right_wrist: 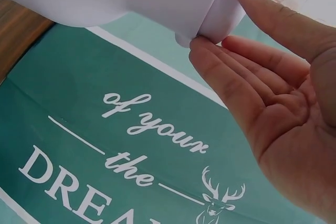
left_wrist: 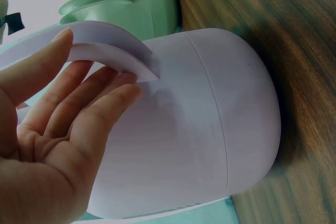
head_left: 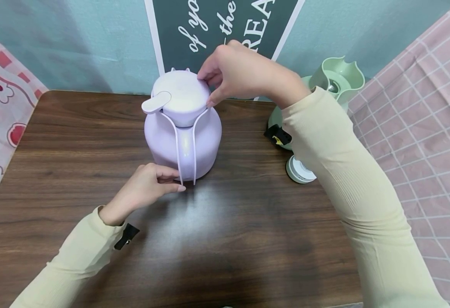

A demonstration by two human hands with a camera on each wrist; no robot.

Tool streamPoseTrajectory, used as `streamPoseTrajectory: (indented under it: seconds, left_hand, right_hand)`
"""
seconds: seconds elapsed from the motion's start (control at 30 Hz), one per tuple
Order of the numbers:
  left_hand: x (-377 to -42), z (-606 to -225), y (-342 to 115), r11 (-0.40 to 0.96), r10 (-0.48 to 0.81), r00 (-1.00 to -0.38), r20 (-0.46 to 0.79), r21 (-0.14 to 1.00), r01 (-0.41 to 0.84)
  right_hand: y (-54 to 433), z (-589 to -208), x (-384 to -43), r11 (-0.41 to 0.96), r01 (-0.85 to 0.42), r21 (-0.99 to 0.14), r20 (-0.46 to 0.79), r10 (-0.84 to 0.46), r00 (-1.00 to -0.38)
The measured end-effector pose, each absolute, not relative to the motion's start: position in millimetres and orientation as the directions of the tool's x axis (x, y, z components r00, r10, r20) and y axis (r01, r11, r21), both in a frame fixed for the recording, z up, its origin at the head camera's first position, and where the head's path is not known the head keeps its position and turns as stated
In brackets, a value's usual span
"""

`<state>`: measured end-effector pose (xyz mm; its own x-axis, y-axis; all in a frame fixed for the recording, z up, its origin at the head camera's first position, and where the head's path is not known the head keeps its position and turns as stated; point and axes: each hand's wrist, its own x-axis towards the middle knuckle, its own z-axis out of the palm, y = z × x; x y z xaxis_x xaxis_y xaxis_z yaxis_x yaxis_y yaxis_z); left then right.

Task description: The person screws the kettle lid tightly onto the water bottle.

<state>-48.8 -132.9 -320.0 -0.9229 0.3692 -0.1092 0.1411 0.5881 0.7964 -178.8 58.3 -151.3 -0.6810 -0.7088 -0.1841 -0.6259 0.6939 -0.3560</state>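
Observation:
A lavender thermos jug (head_left: 205,141) stands upright on the brown wooden table, its handle (head_left: 186,145) facing the viewer. A round lid (head_left: 180,92) with a lever (head_left: 156,102) sits on top. My left hand (head_left: 144,186) holds the handle's lower end, thumb on one side and fingers on the other. In the left wrist view the fingers (left_wrist: 84,95) reach under the handle beside the jug's body (left_wrist: 178,129). Up at the lid's right edge, my right hand (head_left: 232,70) pinches the rim between thumb and fingers, also visible in the right wrist view (right_wrist: 273,77).
To the right, partly behind my right forearm, stands a green jug (head_left: 336,79) with its top uncovered. A small white round cap (head_left: 301,170) lies near it. Behind the table hang a teal cloth (head_left: 105,47) and a dark lettered panel (head_left: 217,25); pink gridded cloth (head_left: 409,128) borders the right.

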Motion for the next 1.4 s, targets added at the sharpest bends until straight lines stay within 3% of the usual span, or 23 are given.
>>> streamPoseTrajectory:
  seconds: [0.23,0.43,0.63,0.93,1.17,1.4]
  left_hand:
    - [-49,-320,-132,0.587,0.369,-0.923,-0.108,0.798,0.141]
    - [-49,-319,-132,0.588,0.372,-0.922,-0.109,0.796,0.143]
    - [-49,-318,-131,0.587,0.372,-0.922,-0.108,0.797,0.143]
    - [-51,-319,-130,0.585,0.374,-0.921,-0.106,0.798,0.146]
    - [-52,-320,-130,0.588,0.373,-0.922,-0.104,0.795,0.148]
    - [-52,-321,-131,0.587,0.372,-0.922,-0.106,0.796,0.145]
  right_hand:
    - [59,-149,-181,0.698,-0.63,-0.34,-0.24,-0.712,-0.66]
    - [56,-147,-194,0.701,-0.654,-0.285,-0.378,-0.709,-0.595]
    - [55,-149,-197,0.672,-0.675,-0.304,-0.399,-0.734,-0.55]
    - [55,-151,-189,0.672,-0.677,-0.3,-0.294,-0.741,-0.604]
    - [56,-152,-183,0.648,-0.701,-0.297,-0.243,-0.762,-0.601]
    - [55,-152,-175,0.657,-0.722,-0.217,-0.207,-0.754,-0.624]
